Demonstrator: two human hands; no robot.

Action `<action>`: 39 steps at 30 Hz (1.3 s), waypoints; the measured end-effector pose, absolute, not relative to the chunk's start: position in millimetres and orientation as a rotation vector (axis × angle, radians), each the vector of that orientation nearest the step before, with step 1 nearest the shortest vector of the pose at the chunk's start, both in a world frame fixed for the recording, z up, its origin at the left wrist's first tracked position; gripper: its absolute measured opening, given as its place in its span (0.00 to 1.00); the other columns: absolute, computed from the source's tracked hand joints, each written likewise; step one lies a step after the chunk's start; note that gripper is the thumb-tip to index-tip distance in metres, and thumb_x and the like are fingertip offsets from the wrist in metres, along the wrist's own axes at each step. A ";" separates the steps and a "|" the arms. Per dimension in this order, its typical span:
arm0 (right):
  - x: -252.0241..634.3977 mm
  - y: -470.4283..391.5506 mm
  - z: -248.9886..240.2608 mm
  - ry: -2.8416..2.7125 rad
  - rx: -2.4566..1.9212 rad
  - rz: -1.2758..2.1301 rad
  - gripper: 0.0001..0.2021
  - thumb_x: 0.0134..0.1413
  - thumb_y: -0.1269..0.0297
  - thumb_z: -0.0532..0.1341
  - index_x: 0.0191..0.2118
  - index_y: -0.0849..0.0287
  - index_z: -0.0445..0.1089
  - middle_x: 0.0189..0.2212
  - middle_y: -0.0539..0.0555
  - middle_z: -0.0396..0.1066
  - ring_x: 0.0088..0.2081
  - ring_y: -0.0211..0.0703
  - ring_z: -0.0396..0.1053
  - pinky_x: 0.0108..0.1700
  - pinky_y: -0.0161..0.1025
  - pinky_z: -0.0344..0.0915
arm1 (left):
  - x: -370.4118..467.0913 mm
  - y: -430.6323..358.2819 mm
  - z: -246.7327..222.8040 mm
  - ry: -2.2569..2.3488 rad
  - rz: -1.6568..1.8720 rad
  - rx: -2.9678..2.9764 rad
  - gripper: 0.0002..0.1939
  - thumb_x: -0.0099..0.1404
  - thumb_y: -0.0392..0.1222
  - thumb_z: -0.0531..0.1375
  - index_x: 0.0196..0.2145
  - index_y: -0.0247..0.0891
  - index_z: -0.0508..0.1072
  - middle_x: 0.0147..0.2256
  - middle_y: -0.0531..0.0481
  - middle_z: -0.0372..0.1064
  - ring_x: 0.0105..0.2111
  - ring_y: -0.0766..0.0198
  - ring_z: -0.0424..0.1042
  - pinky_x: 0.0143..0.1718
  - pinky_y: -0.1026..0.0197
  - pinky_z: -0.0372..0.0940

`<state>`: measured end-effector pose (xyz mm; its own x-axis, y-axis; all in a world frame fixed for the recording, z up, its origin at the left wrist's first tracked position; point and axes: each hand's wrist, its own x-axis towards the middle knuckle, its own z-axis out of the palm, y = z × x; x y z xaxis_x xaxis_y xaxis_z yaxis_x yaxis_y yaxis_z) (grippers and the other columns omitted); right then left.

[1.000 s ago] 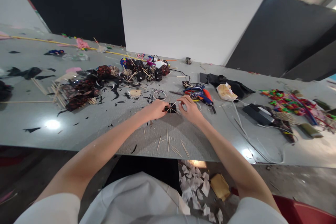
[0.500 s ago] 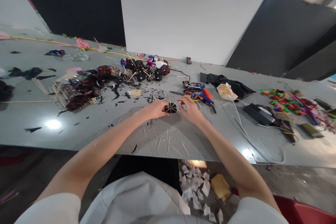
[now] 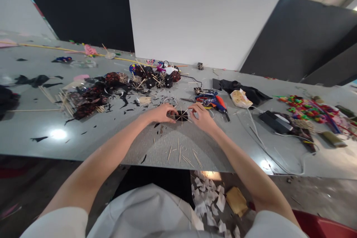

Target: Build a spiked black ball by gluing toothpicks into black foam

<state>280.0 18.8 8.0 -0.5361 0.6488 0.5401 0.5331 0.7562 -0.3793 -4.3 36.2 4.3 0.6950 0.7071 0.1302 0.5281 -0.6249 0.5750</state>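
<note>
A small black piece [image 3: 181, 115] with thin pale sticks fanning out from its centre lies on the grey table [image 3: 134, 126]. At its left side is my left hand [image 3: 165, 113], thumb and fingers curved apart around the ends of the sticks. My right hand [image 3: 198, 113] is on the other side, its thumb and index finger pinched near the stick tips; whatever is between them is too small to make out. Several loose sticks [image 3: 179, 149] are scattered nearer the table's front edge.
Behind my hands are a white ring [image 3: 170, 102] and an orange-and-blue tool [image 3: 219, 103]. Stick-studded black balls [image 3: 150, 81] and scraps lie left. A black box [image 3: 272, 121], white cable [image 3: 258, 134] and colourful bundle [image 3: 304, 109] are right.
My left hand has let go of the black piece and moved slightly left, its fingers parting. My right hand stays almost where it was. The view has shifted a little.
</note>
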 end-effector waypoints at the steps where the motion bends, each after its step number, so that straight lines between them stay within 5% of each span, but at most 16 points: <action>1: 280.1 18.8 8.1 -2.268 -0.880 0.222 0.10 0.72 0.64 0.54 0.53 0.52 0.70 0.47 0.58 0.69 0.43 0.47 0.73 0.51 0.47 0.70 | -3.5 36.3 2.5 0.939 0.474 2.408 0.25 0.62 0.56 0.70 0.52 0.40 0.80 0.43 0.44 0.74 0.47 0.54 0.69 0.49 0.58 0.59; 16: 281.0 20.8 5.9 -2.277 -0.871 0.243 0.11 0.72 0.63 0.54 0.53 0.52 0.70 0.46 0.58 0.70 0.43 0.48 0.72 0.50 0.48 0.71 | 1.0 34.4 -0.9 0.886 0.451 2.464 0.22 0.66 0.57 0.68 0.53 0.43 0.82 0.43 0.42 0.73 0.47 0.53 0.68 0.49 0.56 0.60; 22: 280.8 21.8 4.7 -2.282 -0.855 0.245 0.11 0.72 0.63 0.55 0.53 0.52 0.70 0.47 0.59 0.70 0.48 0.51 0.72 0.52 0.49 0.71 | 4.2 29.6 0.5 0.882 0.489 2.438 0.27 0.70 0.53 0.65 0.62 0.42 0.75 0.42 0.42 0.75 0.47 0.53 0.69 0.52 0.54 0.61; 39: 281.5 23.7 1.8 -2.315 -0.841 0.252 0.10 0.71 0.66 0.55 0.52 0.52 0.70 0.46 0.58 0.71 0.49 0.50 0.72 0.53 0.48 0.70 | 6.4 30.5 -6.2 0.862 0.463 2.568 0.20 0.72 0.50 0.62 0.57 0.41 0.79 0.43 0.42 0.69 0.48 0.52 0.68 0.52 0.54 0.61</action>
